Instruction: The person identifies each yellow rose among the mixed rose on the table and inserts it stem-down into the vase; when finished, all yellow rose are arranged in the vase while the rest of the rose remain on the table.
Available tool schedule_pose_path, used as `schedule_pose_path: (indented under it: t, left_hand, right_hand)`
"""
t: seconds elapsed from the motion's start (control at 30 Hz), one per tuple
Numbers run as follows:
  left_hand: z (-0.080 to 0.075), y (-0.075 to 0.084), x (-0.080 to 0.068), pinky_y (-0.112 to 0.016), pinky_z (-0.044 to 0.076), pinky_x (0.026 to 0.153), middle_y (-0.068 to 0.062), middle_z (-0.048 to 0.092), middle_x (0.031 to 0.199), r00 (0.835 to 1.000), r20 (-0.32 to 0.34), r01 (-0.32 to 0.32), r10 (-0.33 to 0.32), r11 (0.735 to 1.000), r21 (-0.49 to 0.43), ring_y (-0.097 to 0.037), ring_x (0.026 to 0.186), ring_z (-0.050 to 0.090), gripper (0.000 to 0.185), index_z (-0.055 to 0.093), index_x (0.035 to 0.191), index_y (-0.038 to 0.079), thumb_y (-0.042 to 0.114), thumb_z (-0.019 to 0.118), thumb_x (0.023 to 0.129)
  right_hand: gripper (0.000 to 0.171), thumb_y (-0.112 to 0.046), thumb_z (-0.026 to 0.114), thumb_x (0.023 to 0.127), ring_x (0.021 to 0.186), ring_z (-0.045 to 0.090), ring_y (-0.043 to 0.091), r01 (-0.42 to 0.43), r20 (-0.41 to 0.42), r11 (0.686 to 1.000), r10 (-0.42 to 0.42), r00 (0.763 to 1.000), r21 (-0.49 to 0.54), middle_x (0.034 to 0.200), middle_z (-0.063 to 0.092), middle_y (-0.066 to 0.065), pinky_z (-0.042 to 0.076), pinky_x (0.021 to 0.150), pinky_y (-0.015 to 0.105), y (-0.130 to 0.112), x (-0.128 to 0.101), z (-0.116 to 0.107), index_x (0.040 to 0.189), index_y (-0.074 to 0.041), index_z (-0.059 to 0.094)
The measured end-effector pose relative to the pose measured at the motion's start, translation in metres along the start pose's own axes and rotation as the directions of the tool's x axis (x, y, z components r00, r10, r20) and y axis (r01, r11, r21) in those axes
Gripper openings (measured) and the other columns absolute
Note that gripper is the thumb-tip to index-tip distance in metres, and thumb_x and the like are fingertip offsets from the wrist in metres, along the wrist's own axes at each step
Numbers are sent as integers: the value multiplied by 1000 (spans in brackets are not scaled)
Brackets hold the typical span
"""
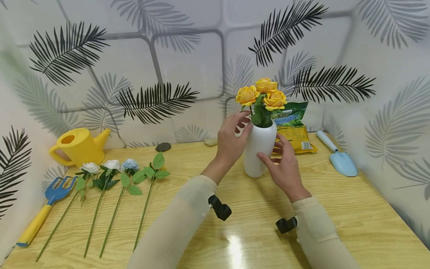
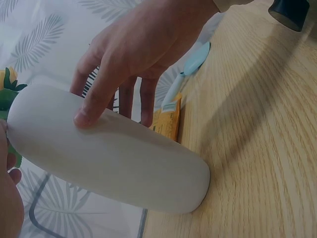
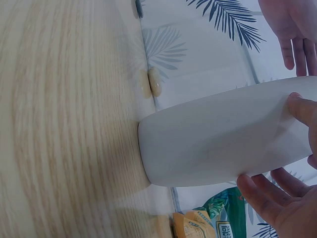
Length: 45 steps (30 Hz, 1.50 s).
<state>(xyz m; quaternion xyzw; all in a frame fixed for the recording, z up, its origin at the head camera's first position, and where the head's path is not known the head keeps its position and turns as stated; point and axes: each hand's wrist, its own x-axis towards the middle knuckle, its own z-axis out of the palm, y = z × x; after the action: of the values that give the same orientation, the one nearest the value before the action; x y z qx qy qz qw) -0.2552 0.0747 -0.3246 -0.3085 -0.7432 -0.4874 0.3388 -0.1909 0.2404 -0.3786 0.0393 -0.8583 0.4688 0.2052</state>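
A white vase stands on the wooden table and holds three yellow roses. My right hand holds the vase's right side, thumb on the front and fingers curled behind it. In the left wrist view this right hand presses its thumb on the vase. My left hand is at the vase's neck. Its thumb touches the neck and its fingers reach up by the stems. From the right wrist camera the left hand's fingers look straight and just off the vase.
On the left lie several white and pale blue roses, a leafy bare stem, a blue hand rake and a yellow watering can. A printed bag and a light blue trowel lie right of the vase. Two pebbles sit by the back wall.
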Motion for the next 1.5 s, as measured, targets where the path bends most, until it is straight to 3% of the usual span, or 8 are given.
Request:
schedule_pose_path:
  t: [0.3,0.6,0.8,1.0,1.2,1.5]
  left_hand:
    - [-7,-2,-4,-41,57,71,-15,71,102,1000,19,10,-9,999,-34,-30,87,68,27,65,121,2,6,69,95]
    - [-17,-6,-15,-37,57,71,-14,71,100,998,36,55,-53,997,-48,-26,85,67,27,65,122,5,7,69,95]
    - [-30,-13,-26,-41,57,71,-15,72,100,998,22,64,-62,996,-66,-27,85,68,31,64,123,2,7,71,94]
    - [-50,-14,-38,-42,57,68,-15,73,96,994,52,97,-97,995,-1,-28,83,67,30,65,121,1,8,73,92]
    - [-73,-12,-53,-41,57,66,-13,73,93,974,127,177,-189,979,97,-27,82,67,27,67,116,2,9,74,91]
    - [-109,-12,-74,-31,54,68,-9,72,91,915,184,330,-359,928,170,-23,84,68,17,71,108,7,11,74,92]
  right_hand:
    - [79,-29,71,95,122,58,41,-11,1,1000,12,1000,-14,141,49,24,56,93,56,-1,1,1,157,-8,26]
    - [79,-31,71,95,122,57,41,-31,6,999,31,1000,-16,143,48,24,55,94,56,-1,0,2,157,-10,26]
    - [79,-31,70,95,122,57,42,-30,9,999,30,1000,-14,143,48,24,55,95,57,-2,-1,2,157,-10,25]
    - [78,-30,70,96,121,58,42,-14,1,1000,14,1000,-16,142,48,24,56,93,57,-2,0,2,157,-9,26]
    - [78,-29,70,96,121,58,41,-9,-1,1000,9,1000,-11,142,49,24,56,93,57,-2,0,2,157,-9,26]
    - [77,-28,70,96,121,58,41,-4,-1,1000,4,1000,-7,141,49,25,56,93,57,-2,-1,3,157,-10,26]
